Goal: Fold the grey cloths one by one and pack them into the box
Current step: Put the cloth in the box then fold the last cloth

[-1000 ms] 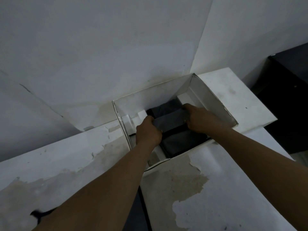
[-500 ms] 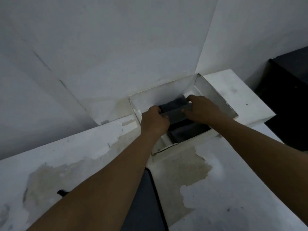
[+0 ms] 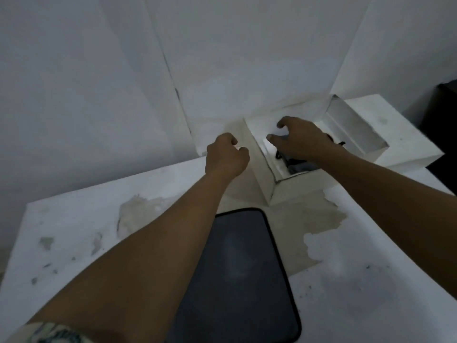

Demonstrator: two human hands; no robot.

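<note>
Head view.

- Box (image 3: pixel 294 188): white, open-topped, at the far side of the counter (image 3: pixel 74 231), against the wall (image 3: pixel 123 82).
- Folded grey cloth (image 3: pixel 300 167): inside the box, mostly hidden under the right hand; count of pieces cannot be told.
- Flat grey cloth (image 3: pixel 242 268): dark sheet with black edging, spread unfolded on the near counter, just short of the box. Judged the next item to fold; packing is under way but unfinished.
- Left hand (image 3: pixel 226 154): outside the box's left wall, fingers loosely curled, holding nothing.
- Right hand (image 3: pixel 304 142): over the box opening, fingers spread and bent, gripping nothing visible.
- Lid (image 3: pixel 356 129): white, far right of the box, clear of the opening.
- Dark cabinet (image 3: pixel 445 115): far right edge.
- Obstructions: none seen over the flat grey cloth except the left forearm.
</note>
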